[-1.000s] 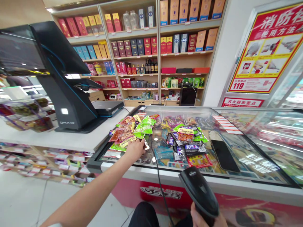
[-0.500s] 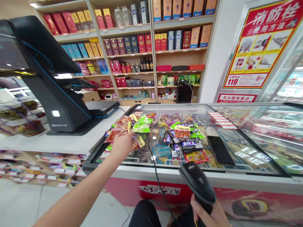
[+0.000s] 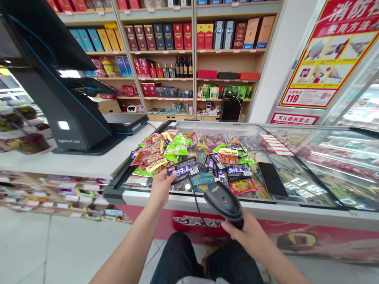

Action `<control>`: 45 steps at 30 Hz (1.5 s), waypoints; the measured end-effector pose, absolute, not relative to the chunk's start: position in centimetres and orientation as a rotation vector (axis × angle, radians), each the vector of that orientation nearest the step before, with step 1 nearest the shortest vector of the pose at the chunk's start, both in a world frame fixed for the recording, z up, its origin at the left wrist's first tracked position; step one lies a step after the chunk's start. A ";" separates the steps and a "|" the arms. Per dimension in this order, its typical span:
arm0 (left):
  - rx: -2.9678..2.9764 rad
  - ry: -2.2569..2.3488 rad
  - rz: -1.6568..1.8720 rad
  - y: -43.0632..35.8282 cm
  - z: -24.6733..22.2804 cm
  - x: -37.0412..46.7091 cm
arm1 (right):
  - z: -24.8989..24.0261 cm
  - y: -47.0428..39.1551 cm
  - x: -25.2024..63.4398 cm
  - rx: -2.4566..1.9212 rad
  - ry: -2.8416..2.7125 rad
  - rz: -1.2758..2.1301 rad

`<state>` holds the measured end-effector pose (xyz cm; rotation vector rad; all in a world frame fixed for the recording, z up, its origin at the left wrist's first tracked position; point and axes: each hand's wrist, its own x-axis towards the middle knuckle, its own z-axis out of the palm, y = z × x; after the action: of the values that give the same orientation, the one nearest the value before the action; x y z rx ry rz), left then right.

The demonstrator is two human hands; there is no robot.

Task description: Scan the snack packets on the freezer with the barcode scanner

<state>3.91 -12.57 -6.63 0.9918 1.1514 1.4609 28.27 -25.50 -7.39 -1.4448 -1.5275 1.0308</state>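
Note:
Between the thumb and fingers of my left hand (image 3: 162, 185) is a black snack packet (image 3: 184, 170) with purple and white lettering and a barcode at its right end. My right hand (image 3: 247, 232) is wrapped round the handle of a black barcode scanner (image 3: 224, 201), whose head points up and left toward the packet. A cable (image 3: 197, 213) hangs in front of the freezer. Behind my left hand lies a pile of red, yellow and green snack packets (image 3: 152, 152). A second pile of black, green and red packets (image 3: 229, 165) lies beyond the scanner.
Both piles rest on the glass lid of a chest freezer (image 3: 189, 136). A phone (image 3: 271, 179) lies right of the second pile. To the left, a counter (image 3: 97, 165) carries a till (image 3: 74, 98) with a weighing plate (image 3: 126, 121). Shelves of boxes and bottles (image 3: 160, 37) stand behind.
My left hand has come away from the left pile, moving right and nearer with a black packet. The scanner has risen and moved left toward it. The view has tilted down.

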 end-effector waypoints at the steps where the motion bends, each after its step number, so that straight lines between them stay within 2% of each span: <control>1: 0.985 1.148 1.480 -12.7 -6.9 4.3 | -7.1 -25.0 28.0 -1.434 -1.590 1.060; 10: 0.906 1.137 1.624 -13.0 -8.0 5.6 | -6.0 -21.6 26.4 -1.435 -1.770 0.892; 45: 0.932 1.216 1.620 -14.1 -9.1 5.2 | -6.9 -25.1 26.1 -1.597 -1.612 0.960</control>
<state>5.16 -14.12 -9.09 0.9316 1.2160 1.6198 26.07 -25.06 -6.85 -1.5973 -1.6119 0.9604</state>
